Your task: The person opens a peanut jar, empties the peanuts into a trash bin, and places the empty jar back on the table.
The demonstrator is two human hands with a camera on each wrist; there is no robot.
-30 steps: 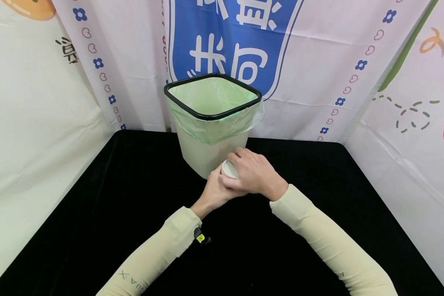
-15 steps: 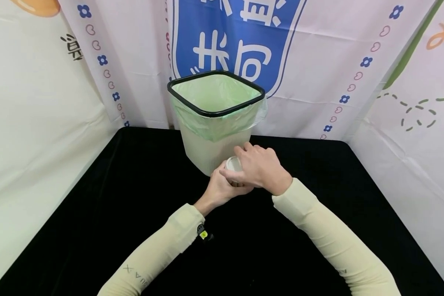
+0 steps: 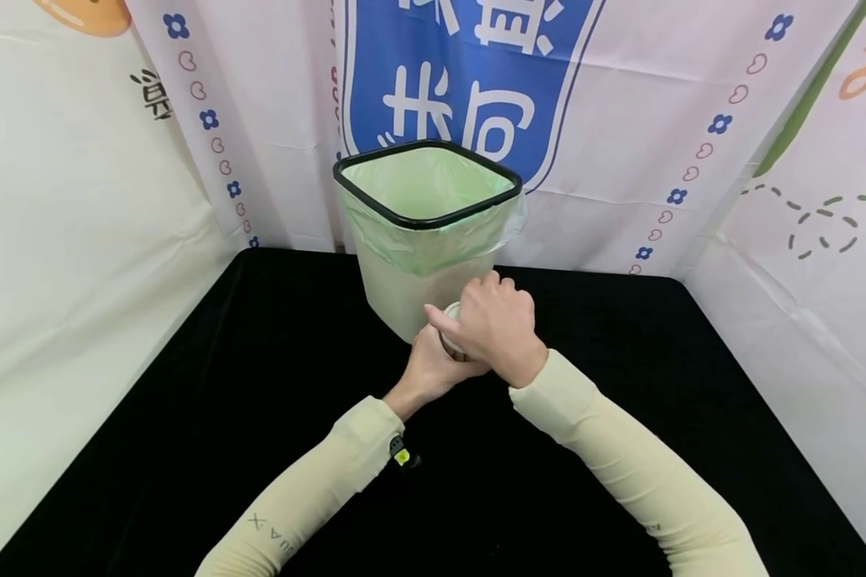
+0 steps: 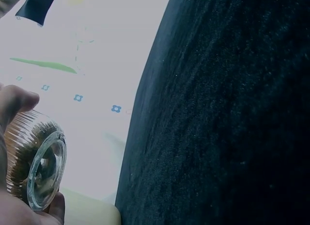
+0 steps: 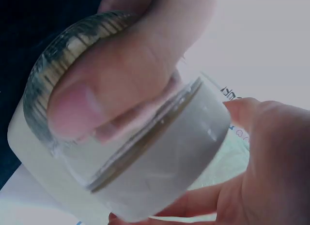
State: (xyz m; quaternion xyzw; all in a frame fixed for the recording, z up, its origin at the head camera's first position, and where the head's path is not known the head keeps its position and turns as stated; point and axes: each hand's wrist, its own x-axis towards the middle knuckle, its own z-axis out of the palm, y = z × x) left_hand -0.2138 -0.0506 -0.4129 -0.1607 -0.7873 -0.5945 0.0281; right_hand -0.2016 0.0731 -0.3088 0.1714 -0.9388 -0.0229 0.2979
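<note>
A ribbed clear glass jar [image 4: 29, 152] with brownish contents is held tilted in front of the bin, its round base showing in the left wrist view. My left hand [image 3: 433, 369] grips the glass body, and its thumb lies across the side in the right wrist view. A white lid [image 5: 164, 162] sits on the jar's mouth, with a thin darker line between lid and glass. My right hand [image 3: 494, 324] holds this lid from the other side, fingers bent round it and thumb at its edge. From the head, the right hand covers most of the lid.
A pale bin [image 3: 411, 288] with a black rim and a green liner bag stands just behind my hands. Black cloth [image 3: 296, 344] covers the table. A printed white curtain [image 3: 621, 144] closes off the back, and pale sheets hang at both sides.
My right hand has turned on the lid: its wrist swung left, and its thumb now points up and away. The left hand keeps its grip on the jar. The head view shifted slightly.
</note>
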